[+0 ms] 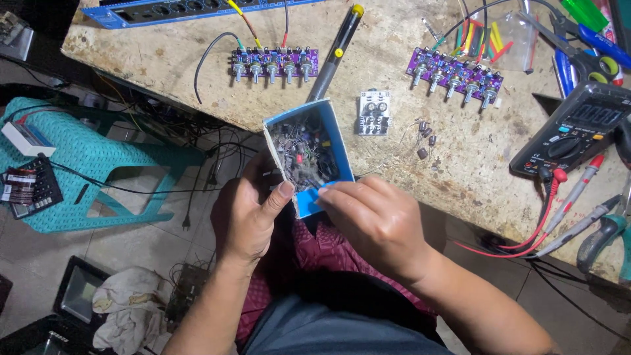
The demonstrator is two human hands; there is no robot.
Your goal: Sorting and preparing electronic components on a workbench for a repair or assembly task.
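Item 1. Small box [309, 154]: open-topped cardboard, blue outside, white inside edges, held at the near edge of the desk [460, 164], just over the person's lap. It is tilted toward the camera, seemingly so the contents can be seen. Inside lies a tangled heap of small electronic parts [303, 152], mostly dark with wire legs, one red piece among them.

Item 2. Left hand [246, 217]: at 7 o'clock of the box, grip closed on its lower left side, thumb pressed up along the wall, steadying it from below.

Item 3. Right hand [374, 220]: at 5 o'clock of the box, fingertips [328, 190] bunched at the box's near rim, touching it. Whether they pinch a part or only the rim cannot be told.

Item 4. Loose parts [424, 138]: a few small pieces with bent legs, scattered on the desk at 3 o'clock of the box, near.

Item 5. Small white board [374, 113]: flat on the desk, at 2 o'clock of the box, just beside it.

Item 6. Two purple circuit boards with rows of knobs: one [275, 64] at 12 o'clock, wired; the other [455, 74] at 2 o'clock, further off.

Item 7. Soldering iron [335, 52]: lying slanted at 12 o'clock, its lower end behind the box.

Item 8. Multimeter [578, 131]: at the right of the desk, red leads trailing over the edge.
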